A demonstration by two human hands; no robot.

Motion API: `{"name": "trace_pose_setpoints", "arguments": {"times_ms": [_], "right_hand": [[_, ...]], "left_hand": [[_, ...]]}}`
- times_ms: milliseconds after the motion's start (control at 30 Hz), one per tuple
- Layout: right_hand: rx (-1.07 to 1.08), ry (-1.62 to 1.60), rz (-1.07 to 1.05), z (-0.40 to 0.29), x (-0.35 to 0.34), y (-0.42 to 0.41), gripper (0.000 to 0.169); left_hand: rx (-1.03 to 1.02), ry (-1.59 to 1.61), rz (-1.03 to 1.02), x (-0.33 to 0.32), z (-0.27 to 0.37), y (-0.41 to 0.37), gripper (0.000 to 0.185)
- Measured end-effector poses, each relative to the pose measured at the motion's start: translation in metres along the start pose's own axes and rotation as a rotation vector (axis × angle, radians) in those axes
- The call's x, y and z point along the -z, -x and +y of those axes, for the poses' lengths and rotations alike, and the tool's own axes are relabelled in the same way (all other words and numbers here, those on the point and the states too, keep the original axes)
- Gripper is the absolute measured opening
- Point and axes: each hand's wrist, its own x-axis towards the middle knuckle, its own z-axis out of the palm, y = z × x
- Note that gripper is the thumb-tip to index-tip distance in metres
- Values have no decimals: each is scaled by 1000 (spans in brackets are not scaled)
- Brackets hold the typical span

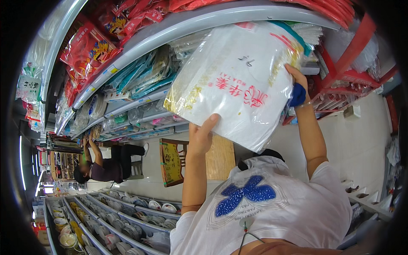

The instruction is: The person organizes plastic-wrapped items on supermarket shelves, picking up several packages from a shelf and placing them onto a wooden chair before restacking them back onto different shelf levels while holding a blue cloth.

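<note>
A large, flat pack in clear plastic wrap (229,83) spans the space between my two hands, in front of a store shelf. Its white face bears red and gold printing and a handwritten mark. My left hand (201,137) grips the near edge, thumb on top and fingers hidden beneath. At the right side my right hand (298,81) holds the pack's edge, a blue band (298,95) around the wrist. Behind the pack's far end, a teal package edge (295,35) shows at the shelf.
Metal shelves (127,57) carry red bags (91,47) and teal packs (143,75). Bowls and cups fill a rack (127,220) at lower left. A red stand (347,76) is at right. Further off, a person (105,169) reaches to the shelves near a wooden chair (173,162).
</note>
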Motion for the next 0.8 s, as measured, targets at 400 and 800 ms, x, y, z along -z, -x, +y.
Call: {"name": "trace_pose_setpoints", "arguments": {"times_ms": [400, 800], "right_hand": [[-93, -68, -46, -5, -73, -67, 52], [99, 511, -204, -25, -80, -36, 38]], "left_hand": [[-129, 149, 127, -44, 25, -68, 40], [-139, 208, 145, -67, 14, -155, 37]]}}
